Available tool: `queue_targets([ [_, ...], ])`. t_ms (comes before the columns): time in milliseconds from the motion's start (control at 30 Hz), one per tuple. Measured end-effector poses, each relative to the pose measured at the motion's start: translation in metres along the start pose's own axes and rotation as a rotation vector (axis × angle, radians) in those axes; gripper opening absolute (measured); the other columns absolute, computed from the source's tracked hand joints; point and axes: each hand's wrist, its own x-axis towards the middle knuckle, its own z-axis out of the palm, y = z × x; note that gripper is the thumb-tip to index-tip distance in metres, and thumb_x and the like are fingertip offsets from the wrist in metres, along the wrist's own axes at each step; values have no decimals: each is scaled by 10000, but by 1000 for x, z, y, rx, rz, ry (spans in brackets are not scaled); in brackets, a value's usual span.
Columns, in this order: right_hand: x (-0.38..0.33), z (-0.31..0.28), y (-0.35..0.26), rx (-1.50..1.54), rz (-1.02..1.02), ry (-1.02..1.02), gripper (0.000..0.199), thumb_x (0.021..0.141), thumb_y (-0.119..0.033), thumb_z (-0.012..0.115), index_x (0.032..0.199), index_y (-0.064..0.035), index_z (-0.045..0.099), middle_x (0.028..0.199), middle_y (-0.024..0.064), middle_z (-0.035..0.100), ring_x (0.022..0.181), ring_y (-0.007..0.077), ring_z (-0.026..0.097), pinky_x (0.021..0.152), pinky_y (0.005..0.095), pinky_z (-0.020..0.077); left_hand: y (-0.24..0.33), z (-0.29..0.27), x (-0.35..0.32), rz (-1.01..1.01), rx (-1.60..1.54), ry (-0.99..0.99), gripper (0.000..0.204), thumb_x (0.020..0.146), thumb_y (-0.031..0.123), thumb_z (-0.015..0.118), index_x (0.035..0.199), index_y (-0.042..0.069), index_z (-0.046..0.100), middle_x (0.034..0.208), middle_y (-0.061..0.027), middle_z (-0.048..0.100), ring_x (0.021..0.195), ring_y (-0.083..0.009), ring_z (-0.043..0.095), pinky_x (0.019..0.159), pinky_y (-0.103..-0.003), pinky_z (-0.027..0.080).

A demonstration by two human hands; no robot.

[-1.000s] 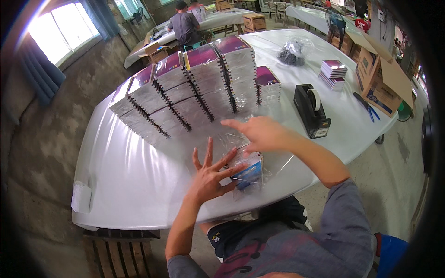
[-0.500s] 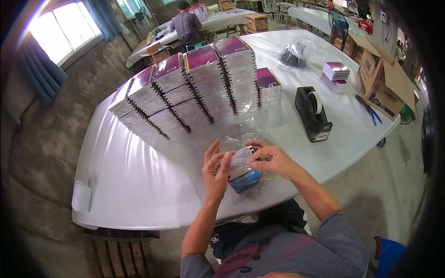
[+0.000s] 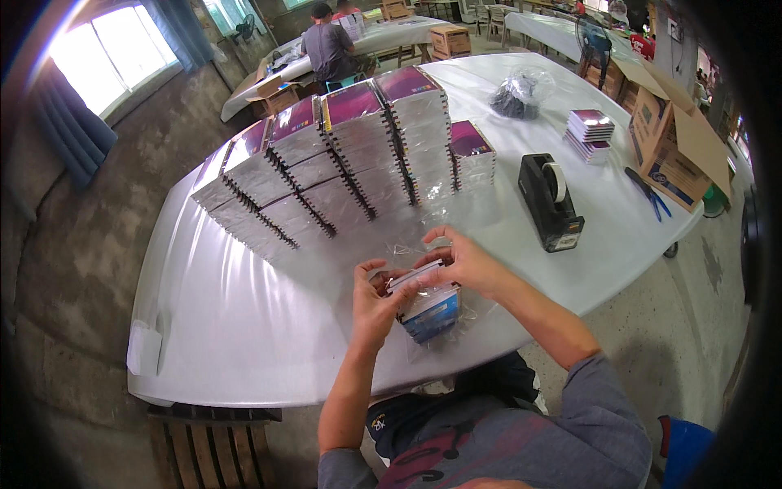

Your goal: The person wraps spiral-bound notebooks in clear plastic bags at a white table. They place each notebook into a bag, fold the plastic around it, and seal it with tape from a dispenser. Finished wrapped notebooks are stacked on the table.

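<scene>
In front of me, near the table's front edge, a small stack of notebooks [image 3: 432,317] with a blue cover sits tilted in a see-through plastic bag [image 3: 467,316]. My left hand [image 3: 376,303] holds the stack's left side, thumb along its upper edges. My right hand [image 3: 463,265] reaches over from the right, its fingers gripping the top edges. Both hands are closed on the stack, and some fingertips are hidden behind it. Beyond my hands rise tall piles of wrapped notebooks [image 3: 358,110] with purple covers and dark spiral bindings.
A black tape dispenser [image 3: 547,204] stands to the right on the white-covered table [image 3: 244,326]. Farther right are small purple-and-white stacks [image 3: 590,134], blue-handled pliers [image 3: 649,194] and an open cardboard box [image 3: 672,155]. A plastic bag with dark contents [image 3: 519,94] lies farther back. Another person [image 3: 327,49] sits beyond.
My right hand has shifted left and up, from the stack's right corner onto its top edges. My left hand has moved slightly down, its thumb now against the stack.
</scene>
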Motion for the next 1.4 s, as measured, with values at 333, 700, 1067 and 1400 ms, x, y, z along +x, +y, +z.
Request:
queue_targets([
  [333, 17, -15, -6, -187, 117, -126, 145, 752, -97, 728, 871, -18, 707, 844, 66, 680, 806, 126, 615, 785, 264, 455, 4, -11, 10, -31, 249, -125, 185, 796, 93, 724, 939, -22, 704, 847, -95, 699, 822, -130, 622, 787, -265, 470],
  [700, -22, 19, -13, -1337, -675, 210, 94, 759, -127, 650, 833, -134, 709, 1051, -18, 625, 1054, 140, 551, 990, 525, 283, 35, 2, -24, 421, 884, -121, 863, 737, 223, 752, 1426, 47, 263, 1043, 8, 693, 1193, -193, 516, 980, -451, 216],
  [1067, -81, 25, -31, -1683, -599, 48, 271, 763, -138, 626, 1028, -105, 672, 1095, 50, 612, 1077, 199, 544, 959, 530, 340, 10, -1, -45, 705, 1195, -125, 365, 806, 178, 692, 1166, 204, 635, 1190, -2, 640, 1180, -130, 546, 958, -450, 208],
  [1400, -103, -185, -20, -1023, -56, 1040, 348, 883, -348, 607, 1060, -49, 628, 1052, 132, 635, 993, 262, 577, 881, 365, 431, 6, 7, -49, 738, 1190, -65, 281, 805, 160, 688, 1085, 187, 681, 1182, -12, 645, 1115, -128, 591, 926, -413, 254],
])
